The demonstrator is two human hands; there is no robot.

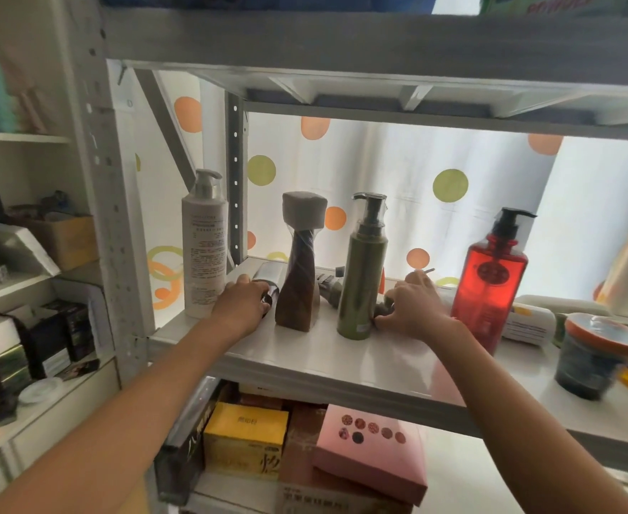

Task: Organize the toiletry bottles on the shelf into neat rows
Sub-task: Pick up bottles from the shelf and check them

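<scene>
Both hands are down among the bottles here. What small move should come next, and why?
Probably the left hand should stand the silver bottle it grips upright between the tall white pump bottle and the brown twisted bottle. That silver bottle lies on its side on the white shelf, while the olive green pump bottle and red pump bottle already stand.

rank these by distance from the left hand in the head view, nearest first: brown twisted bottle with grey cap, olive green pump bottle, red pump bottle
1. Brown twisted bottle with grey cap, just right of the left hand.
2. Olive green pump bottle, further right, mid-shelf, beside the right hand.
3. Red pump bottle, farthest right, beyond the right hand.
</scene>
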